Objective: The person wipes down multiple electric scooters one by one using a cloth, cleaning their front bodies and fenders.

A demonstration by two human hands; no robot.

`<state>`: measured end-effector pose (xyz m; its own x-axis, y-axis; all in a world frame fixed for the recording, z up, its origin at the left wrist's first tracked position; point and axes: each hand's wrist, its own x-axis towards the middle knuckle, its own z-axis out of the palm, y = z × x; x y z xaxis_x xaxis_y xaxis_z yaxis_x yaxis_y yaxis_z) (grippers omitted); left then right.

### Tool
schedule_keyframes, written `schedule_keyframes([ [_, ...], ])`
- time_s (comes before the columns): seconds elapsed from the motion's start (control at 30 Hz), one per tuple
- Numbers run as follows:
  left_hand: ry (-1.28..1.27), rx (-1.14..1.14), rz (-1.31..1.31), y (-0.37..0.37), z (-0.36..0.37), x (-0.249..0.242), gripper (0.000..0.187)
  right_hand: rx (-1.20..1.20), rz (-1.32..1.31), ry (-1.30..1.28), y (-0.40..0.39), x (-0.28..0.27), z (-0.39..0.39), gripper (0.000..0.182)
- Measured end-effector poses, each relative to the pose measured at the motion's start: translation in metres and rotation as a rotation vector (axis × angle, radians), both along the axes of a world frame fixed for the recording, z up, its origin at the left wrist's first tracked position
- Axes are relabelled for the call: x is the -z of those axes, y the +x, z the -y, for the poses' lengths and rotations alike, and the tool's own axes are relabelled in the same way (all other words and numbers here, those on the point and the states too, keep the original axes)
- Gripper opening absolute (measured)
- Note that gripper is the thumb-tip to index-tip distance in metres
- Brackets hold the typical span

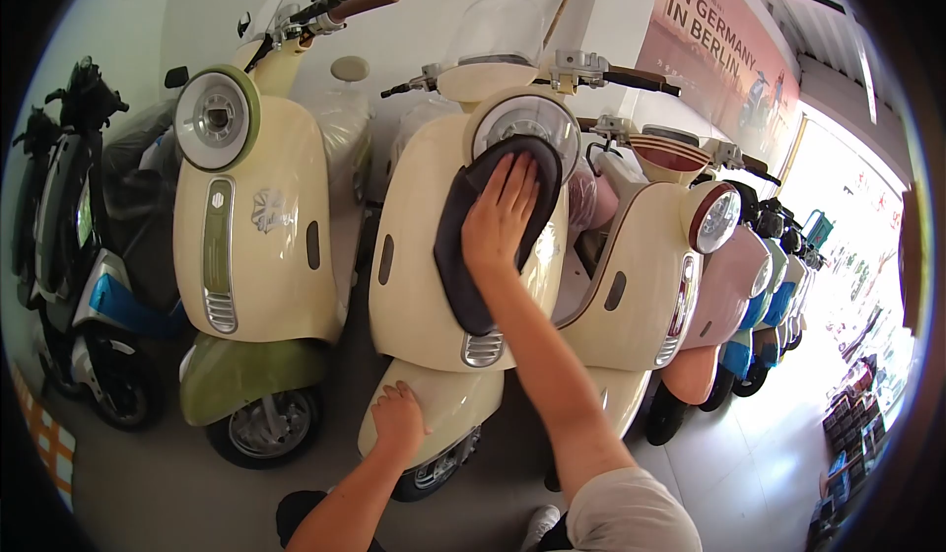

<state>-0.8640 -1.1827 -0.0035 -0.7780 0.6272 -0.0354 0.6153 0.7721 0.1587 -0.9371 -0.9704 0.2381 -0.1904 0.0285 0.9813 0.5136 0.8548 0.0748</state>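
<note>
My right hand presses a dark cloth against the front of a cream scooter, its fingers stretched upward over the fabric. The cloth covers the lower part of the round headlight and hangs down the front panel. Lower down, my left hand rests on the cream front fender of the same scooter, fingers slightly bent and nothing visible in them. Part of the front wheel shows under that fender.
To the left stands a cream scooter with an olive fender; darker scooters are beyond it. Close on the right is another cream scooter, then a row with a pink one. Small boxed items lie at far right.
</note>
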Motion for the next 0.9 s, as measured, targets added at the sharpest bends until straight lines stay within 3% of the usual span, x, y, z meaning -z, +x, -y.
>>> schedule_keyframes([
  [0.1, 0.02, 0.024, -0.033, 0.003, 0.003, -0.003, 0.118, 0.015, 0.09, 0.236, 0.004, -0.022, -0.014, 0.061],
  [0.23, 0.016, 0.021, 0.001, 0.0, 0.0, -0.003, 0.119, 0.046, 0.408, 0.51, 0.018, -0.051, -0.016, 0.059],
  [0.3, 0.001, 0.015, -0.002, 0.001, -0.002, 0.001, 0.12, 0.23, 0.624, 0.726, 0.013, -0.06, -0.022, 0.051],
  [0.33, -0.001, 0.02, -0.021, 0.001, -0.003, 0.004, 0.12, 0.523, 0.71, 0.938, 0.012, -0.067, -0.009, 0.044],
  [0.37, -0.003, 0.024, -0.043, 0.0, -0.003, 0.006, 0.12, 0.52, 0.712, 0.937, 0.008, -0.079, 0.013, 0.044],
  [0.43, -0.001, 0.026, -0.039, 0.001, -0.001, 0.002, 0.12, 0.839, 1.225, 0.848, 0.003, -0.096, 0.05, 0.041],
  [0.47, 0.006, 0.027, -0.036, 0.001, -0.001, 0.001, 0.119, 0.875, 1.316, 0.795, -0.001, -0.103, 0.06, 0.042],
  [0.67, -0.04, 0.012, 0.058, -0.002, -0.005, -0.003, 0.119, 0.539, 1.126, 0.522, -0.017, -0.108, 0.063, 0.044],
  [0.87, -0.039, 0.027, 0.048, -0.003, -0.005, -0.003, 0.119, -0.248, 0.99, -0.225, 0.008, -0.081, 0.01, 0.047],
  [0.9, -0.042, 0.03, 0.047, -0.003, -0.005, -0.003, 0.119, -0.271, 0.983, -0.214, 0.01, -0.078, -0.001, 0.047],
])
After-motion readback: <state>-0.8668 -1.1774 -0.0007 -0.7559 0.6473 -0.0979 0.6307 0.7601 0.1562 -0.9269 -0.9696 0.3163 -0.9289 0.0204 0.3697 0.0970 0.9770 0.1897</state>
